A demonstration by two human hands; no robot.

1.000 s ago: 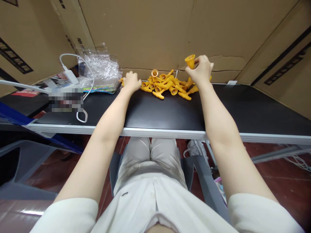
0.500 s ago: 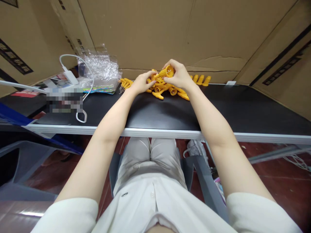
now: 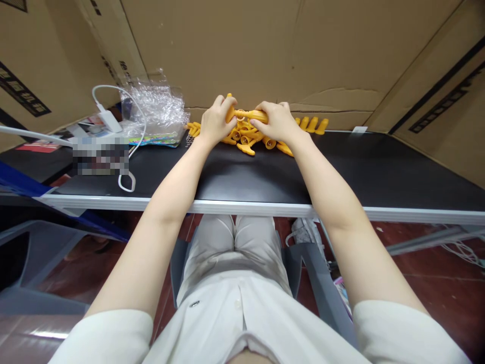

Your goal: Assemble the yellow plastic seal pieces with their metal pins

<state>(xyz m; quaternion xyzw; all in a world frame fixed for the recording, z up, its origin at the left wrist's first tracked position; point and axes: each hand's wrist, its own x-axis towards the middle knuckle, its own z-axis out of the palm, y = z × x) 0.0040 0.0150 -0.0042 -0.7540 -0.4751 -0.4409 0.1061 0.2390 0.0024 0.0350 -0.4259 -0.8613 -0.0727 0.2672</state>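
My left hand (image 3: pixel 216 120) is closed around a yellow plastic handle-like piece (image 3: pixel 230 107), whose tip sticks up past the fingers. Opposite it, my right hand (image 3: pixel 278 120) grips a yellow ribbed plastic tube (image 3: pixel 258 115) lying level. The tube's narrow end points left and meets the handle piece; whether the two are fastened cannot be seen. Both are raised just above a pile of yellow plastic parts (image 3: pixel 247 148), some of them hollow cups with open ends. My fingers cover much of the two held pieces.
Several yellow tubes (image 3: pixel 312 124) stand in a row at the right. Clear plastic bags (image 3: pixel 155 108), a white cable (image 3: pixel 128 183) and a white adapter (image 3: pixel 110 121) lie on the left of the black table (image 3: pixel 257 177). Cardboard (image 3: pixel 242 55) walls off the back.
My left hand has risen from the pile and now holds a handle-like piece. The tube in my right hand has turned from tilted, with its open end showing, to level.
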